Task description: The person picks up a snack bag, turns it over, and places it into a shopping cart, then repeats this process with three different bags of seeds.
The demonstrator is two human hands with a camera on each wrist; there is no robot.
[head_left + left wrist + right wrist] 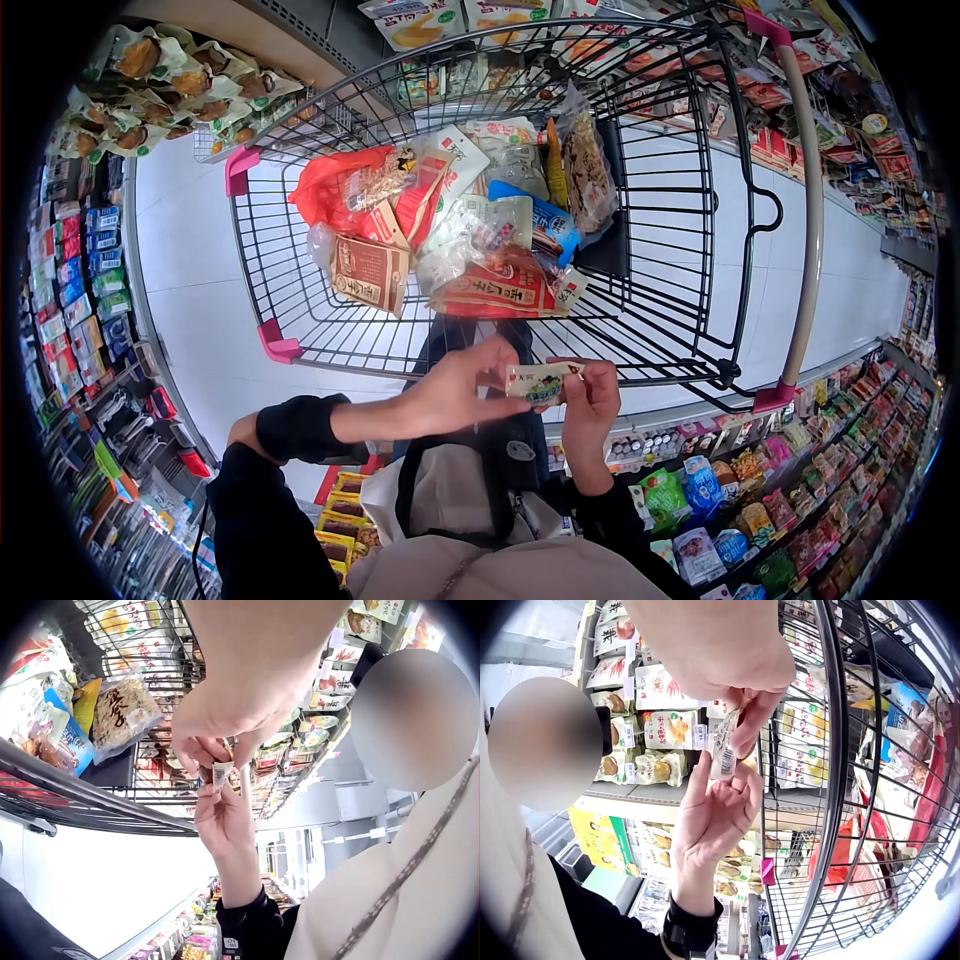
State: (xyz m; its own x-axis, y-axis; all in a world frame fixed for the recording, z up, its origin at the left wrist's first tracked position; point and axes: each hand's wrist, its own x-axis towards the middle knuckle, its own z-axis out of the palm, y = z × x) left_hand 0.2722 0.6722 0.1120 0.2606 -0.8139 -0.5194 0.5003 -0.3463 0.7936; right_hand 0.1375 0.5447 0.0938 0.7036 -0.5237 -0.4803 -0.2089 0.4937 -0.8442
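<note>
A small cream snack packet (536,387) with dark print is held between both hands, just in front of the shopping cart's near side. My left hand (452,384) pinches its left end between thumb and fingers. The right hand (592,408) grips the other end. In the right wrist view the packet (725,750) turns a barcode toward the camera, with the left hand (714,821) below and the right hand (742,682) above. From the left wrist view only a narrow pale side of the packet (221,774) shows between the fingers.
The black wire cart (665,330) holds a red bag (320,190), a blue packet (548,228), a clear bag of snacks (588,165) and several other packages. Shelves of packaged snacks (790,500) line the right. More goods (75,300) stand on the left.
</note>
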